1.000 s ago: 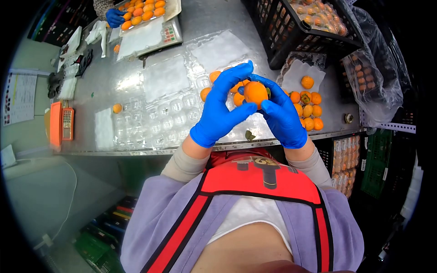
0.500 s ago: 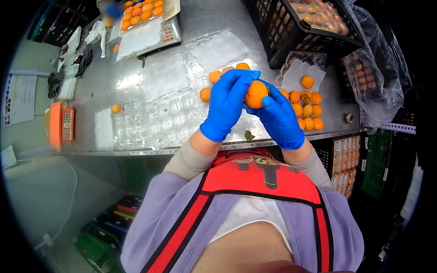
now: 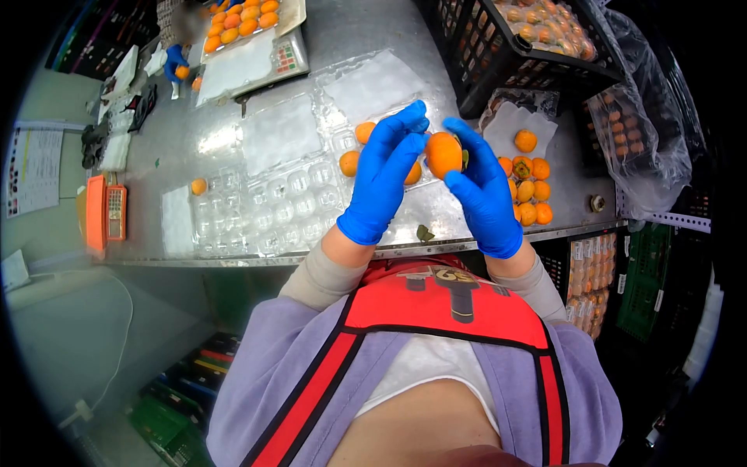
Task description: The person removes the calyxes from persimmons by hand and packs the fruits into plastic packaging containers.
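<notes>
My right hand (image 3: 486,198), in a blue glove, grips an orange persimmon (image 3: 444,154) between thumb and fingers. The fruit's green leafy calyx faces right. Just left of it, my gloved left hand (image 3: 383,175) has its fingers stretched out and apart; its thumb tip comes close to the fruit, and whether they touch I cannot tell. Behind the left hand, persimmons (image 3: 349,163) sit at a clear plastic tray (image 3: 299,198), partly hidden by the glove. A loose piece of green calyx (image 3: 425,233) lies on the metal table below my hands.
To the right, persimmons (image 3: 542,168) stand in rows. A black crate (image 3: 498,74) with packed fruit is at the back right. A scale (image 3: 289,56) carries a tray of persimmons at the back left. A co-worker's gloved hand (image 3: 176,61) holds a persimmon beside it.
My left hand's fingers have come away from the persimmon and spread. The fruit has turned and shifted slightly right in my right hand. A co-worker's hand has appeared by the scale.
</notes>
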Tool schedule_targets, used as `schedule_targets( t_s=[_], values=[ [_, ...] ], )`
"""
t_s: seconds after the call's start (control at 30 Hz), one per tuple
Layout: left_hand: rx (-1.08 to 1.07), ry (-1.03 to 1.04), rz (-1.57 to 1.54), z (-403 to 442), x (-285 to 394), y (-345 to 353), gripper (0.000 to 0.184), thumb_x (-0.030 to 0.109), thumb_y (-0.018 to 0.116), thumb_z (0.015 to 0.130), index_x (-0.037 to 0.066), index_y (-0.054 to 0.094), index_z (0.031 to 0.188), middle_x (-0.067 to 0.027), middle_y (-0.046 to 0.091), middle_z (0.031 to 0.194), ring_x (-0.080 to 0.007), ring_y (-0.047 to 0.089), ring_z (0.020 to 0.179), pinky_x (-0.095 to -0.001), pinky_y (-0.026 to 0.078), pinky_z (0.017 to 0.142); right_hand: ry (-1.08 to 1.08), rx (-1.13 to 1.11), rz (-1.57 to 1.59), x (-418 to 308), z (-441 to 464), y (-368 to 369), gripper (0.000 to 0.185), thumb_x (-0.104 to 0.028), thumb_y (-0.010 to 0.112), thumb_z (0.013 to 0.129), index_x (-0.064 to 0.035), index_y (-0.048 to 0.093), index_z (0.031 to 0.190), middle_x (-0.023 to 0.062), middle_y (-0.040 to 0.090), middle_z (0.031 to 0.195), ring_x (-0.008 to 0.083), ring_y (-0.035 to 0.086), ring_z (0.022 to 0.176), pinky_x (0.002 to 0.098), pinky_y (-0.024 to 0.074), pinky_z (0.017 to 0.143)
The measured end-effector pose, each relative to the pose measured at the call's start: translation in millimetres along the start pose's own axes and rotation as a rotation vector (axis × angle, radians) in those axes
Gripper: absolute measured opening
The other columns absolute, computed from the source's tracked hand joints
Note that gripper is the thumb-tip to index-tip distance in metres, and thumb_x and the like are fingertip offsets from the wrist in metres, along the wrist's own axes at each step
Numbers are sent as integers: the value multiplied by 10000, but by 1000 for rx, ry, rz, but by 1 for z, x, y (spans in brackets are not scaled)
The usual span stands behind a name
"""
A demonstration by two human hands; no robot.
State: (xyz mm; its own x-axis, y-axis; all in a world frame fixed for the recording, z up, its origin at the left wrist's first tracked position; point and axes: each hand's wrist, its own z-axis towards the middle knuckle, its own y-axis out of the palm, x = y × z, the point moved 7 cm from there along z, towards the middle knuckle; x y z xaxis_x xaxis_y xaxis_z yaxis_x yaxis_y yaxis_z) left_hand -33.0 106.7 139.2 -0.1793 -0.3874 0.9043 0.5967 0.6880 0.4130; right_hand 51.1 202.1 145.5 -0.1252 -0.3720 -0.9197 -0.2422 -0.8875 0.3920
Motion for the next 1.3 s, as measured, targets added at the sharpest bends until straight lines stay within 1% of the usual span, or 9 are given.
schedule_targets(
  t_s=[0.07, 0.13, 0.17, 0.27, 0.47, 0.53, 0.63, 1.07, 1.3],
  values=[
    [-4, -13, -18, 0, -3, -3, 475, 164, 559, 896, 26, 414, 1327, -91, 542, 1170, -170, 505, 1114, -297, 397, 956, -270, 95, -342, -22, -2, -1, 633, -57, 661, 783, -8, 362, 1339, 126, 506, 1259, 251, 456, 1208, 378, 345, 1018],
    [-155, -119, -61, -3, -10, 4, 663, 355, 624, 839, 28, 369, 1355, -106, 499, 1251, -218, 512, 1131, -344, 400, 974, -382, 78, -483, -27, -2, -2, 673, -23, 671, 754, -17, 355, 1348, 137, 486, 1278, 249, 466, 1198, 386, 337, 1028],
    [-154, -120, -61, -3, -11, 3, 663, 355, 624, 839, 28, 369, 1355, -106, 499, 1251, -218, 512, 1131, -344, 400, 974, -493, 60, -623, -33, -4, 0, 715, 11, 681, 725, -26, 347, 1356, 149, 466, 1297, 248, 477, 1187, 394, 329, 1039],
    [-261, -213, -148, -4, -16, 10, 791, 403, 701, 762, 26, 351, 1363, -106, 468, 1285, -231, 495, 1159, -355, 387, 995, -591, -32, -960, -36, -4, 3, 740, 7, 689, 714, -31, 327, 1358, 148, 472, 1293, 255, 458, 1213, 410, 290, 1060],
    [-230, -222, -158, 0, -11, 11, 855, 291, 792, 674, 31, 352, 1359, -110, 422, 1347, -256, 467, 1202, -371, 368, 1024, -585, 0, -846, -42, -1, 7, 773, -55, 726, 694, -27, 336, 1361, 153, 436, 1343, 291, 406, 1259, 397, 331, 1023],
    [-201, -72, -185, 3, -4, 7, 857, 89, 771, 690, 51, 294, 1402, -72, 463, 1274, -187, 502, 1125, -353, 374, 1006, -525, 11, -736, -41, 0, 0, 778, -78, 718, 706, -30, 319, 1373, 150, 418, 1356, 283, 405, 1259, 398, 334, 1020],
    [-209, 62, -49, 4, 9, 7, 888, 37, 771, 670, 53, 277, 1408, -74, 426, 1332, -204, 488, 1166, -364, 356, 1024, -408, 18, -510, -35, 5, -9, 771, -120, 694, 738, -37, 291, 1391, 138, 396, 1371, 267, 392, 1268, 401, 339, 1017],
    [-212, 246, 260, 4, 15, 11, 858, -17, 761, 638, 25, 310, 1366, -147, 314, 1436, -232, 474, 1203, -380, 369, 1025, -122, 17, -83, -11, 13, -7, 618, -143, 621, 827, -46, 339, 1368, 104, 408, 1360, 204, 403, 1246, 325, 390, 965],
    [-156, 297, 493, 5, 23, 15, 794, 5, 750, 646, 21, 369, 1342, -129, 461, 1327, -205, 502, 1159, -360, 375, 1001, -180, 22, -143, -2, 17, -8, 537, -159, 603, 848, -44, 389, 1328, 94, 464, 1297, 169, 470, 1147, 284, 412, 898]
  ],
)
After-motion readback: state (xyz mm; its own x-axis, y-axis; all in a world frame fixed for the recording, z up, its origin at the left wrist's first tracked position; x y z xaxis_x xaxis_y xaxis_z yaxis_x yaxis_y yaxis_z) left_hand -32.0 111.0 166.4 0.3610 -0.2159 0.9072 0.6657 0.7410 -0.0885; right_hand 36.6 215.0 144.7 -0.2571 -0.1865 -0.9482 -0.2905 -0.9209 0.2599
